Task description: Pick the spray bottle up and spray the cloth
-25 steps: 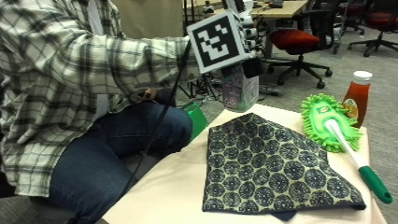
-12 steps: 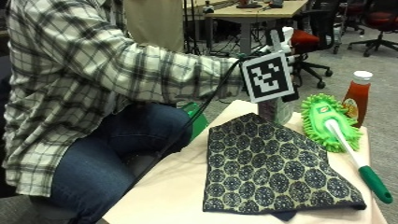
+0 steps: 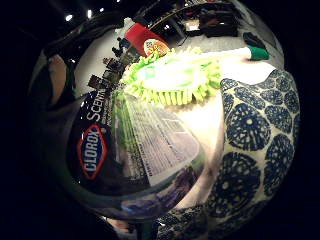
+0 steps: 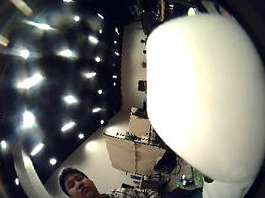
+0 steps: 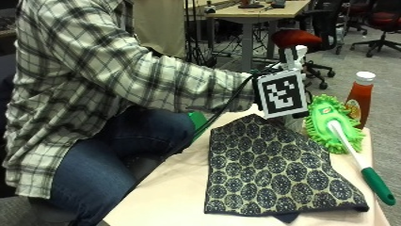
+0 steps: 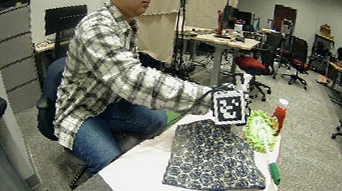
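Note:
My gloved right hand (image 5: 255, 92) grips the spray bottle (image 5: 294, 52) by its neck, at the far edge of the table (image 5: 169, 197). The white sprayer head sticks up above the hand, and most of the body is hidden behind the hand. In the little finger side palm view the Clorox-labelled bottle (image 3: 130, 150) fills the space near the palm. In the thumb side view the white sprayer head (image 4: 208, 97) looms close. The blue patterned cloth (image 5: 269, 165) lies spread flat on the table, just in front of the bottle. I cannot tell whether the bottle's base touches the table.
A green fluffy duster (image 5: 332, 121) with a white and green handle (image 5: 366, 172) lies along the cloth's right side. A ketchup bottle (image 5: 360, 94) stands behind it at the table's far right corner. Office chairs and desks fill the background.
My hand has carried the spray bottle to the right and downward, from above the cloth's far left corner to beside the duster.

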Demonstrator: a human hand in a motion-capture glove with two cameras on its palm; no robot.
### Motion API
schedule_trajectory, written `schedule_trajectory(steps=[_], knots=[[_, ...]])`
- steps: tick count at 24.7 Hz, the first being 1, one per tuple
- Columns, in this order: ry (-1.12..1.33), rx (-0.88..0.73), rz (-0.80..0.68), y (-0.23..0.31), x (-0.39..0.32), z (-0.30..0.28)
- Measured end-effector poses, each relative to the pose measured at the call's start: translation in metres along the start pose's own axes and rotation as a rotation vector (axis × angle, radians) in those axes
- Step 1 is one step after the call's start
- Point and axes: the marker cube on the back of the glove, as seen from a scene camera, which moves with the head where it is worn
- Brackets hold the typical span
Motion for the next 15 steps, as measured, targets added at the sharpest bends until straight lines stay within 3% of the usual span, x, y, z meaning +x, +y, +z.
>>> schedule_trajectory(steps=[15], knots=[[0.009, -0.001, 0.018, 0.014, -0.018, -0.020]])
